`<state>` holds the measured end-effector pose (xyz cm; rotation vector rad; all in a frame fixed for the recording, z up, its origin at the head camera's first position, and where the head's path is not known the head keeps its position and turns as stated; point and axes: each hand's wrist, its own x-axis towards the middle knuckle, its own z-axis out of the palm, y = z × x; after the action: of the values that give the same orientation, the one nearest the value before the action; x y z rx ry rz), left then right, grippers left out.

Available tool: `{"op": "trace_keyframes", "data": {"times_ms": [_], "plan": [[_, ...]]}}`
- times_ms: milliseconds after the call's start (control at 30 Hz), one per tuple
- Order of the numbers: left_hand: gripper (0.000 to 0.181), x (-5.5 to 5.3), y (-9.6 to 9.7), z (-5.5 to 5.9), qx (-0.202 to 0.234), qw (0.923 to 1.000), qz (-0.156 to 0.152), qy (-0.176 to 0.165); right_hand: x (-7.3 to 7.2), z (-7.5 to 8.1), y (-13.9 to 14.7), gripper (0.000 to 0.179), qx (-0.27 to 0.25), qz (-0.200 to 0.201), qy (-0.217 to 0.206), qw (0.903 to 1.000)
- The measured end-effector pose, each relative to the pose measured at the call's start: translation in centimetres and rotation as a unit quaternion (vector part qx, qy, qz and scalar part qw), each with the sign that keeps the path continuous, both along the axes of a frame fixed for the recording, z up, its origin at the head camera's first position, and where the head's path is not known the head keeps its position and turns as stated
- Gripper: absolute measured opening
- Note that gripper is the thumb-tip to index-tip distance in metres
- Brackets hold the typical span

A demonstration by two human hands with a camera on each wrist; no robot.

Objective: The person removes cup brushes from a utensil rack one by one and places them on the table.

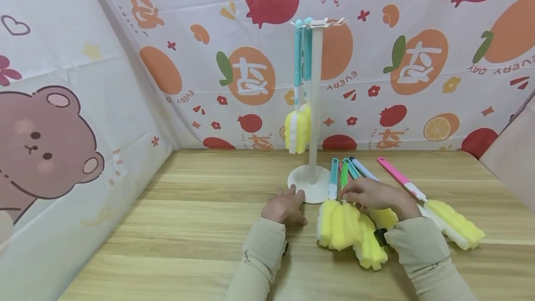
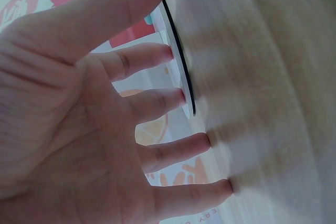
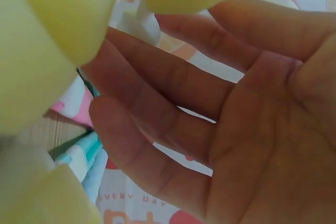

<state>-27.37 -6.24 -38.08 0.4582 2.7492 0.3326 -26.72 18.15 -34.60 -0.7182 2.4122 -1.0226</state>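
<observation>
My left hand [image 1: 286, 206] lies with spread fingers at the front left of a white rack's round base [image 1: 307, 178]. In the left wrist view, two fingertips [image 2: 167, 52] touch the base's rim and the others reach the table. My right hand [image 1: 374, 196] pinches a green-handled sponge brush [image 1: 344, 175] near its neck, with its yellow sponge head [image 1: 347, 231] toward me. In the right wrist view, thumb and index finger meet at the pale neck [image 3: 142, 27], partly hidden by sponge. A teal-handled sponge brush [image 1: 333, 178] lies just left of it.
Two blue-handled sponge brushes [image 1: 296, 129] hang from the rack's hooks on the left of its post [image 1: 316, 106]. More brushes lie under and beside my right hand, and a pink-handled one [image 1: 394, 171] lies at the right. A printed cloth [image 1: 188, 120] hangs behind the table.
</observation>
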Motion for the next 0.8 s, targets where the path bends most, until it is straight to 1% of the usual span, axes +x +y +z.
{"op": "trace_keyframes", "data": {"times_ms": [133,367,467,667,800], "plan": [[0.049,-0.1,0.0,0.0,-0.001,1.0,-0.001,0.001,0.1,0.2,0.2,0.024,0.005,-0.002,0.006,1.0],[0.049,-0.1,0.0,0.0,-0.002,1.0,0.0,0.0,0.6,1.1,0.6,0.029,0.051,-0.039,0.017,0.9978],[0.048,-0.1,0.0,0.0,-0.002,1.0,0.001,-0.001,0.7,1.3,0.6,0.03,0.055,-0.05,0.026,0.9969],[0.047,-0.1,0.0,0.0,-0.005,1.0,-0.003,0.002,0.7,1.4,0.4,0.027,0.046,-0.071,0.067,0.9942],[0.047,-0.1,0.1,-0.1,-0.006,1.0,-0.002,0.0,0.8,1.4,0.5,0.026,0.05,-0.074,0.087,0.9922]]}}
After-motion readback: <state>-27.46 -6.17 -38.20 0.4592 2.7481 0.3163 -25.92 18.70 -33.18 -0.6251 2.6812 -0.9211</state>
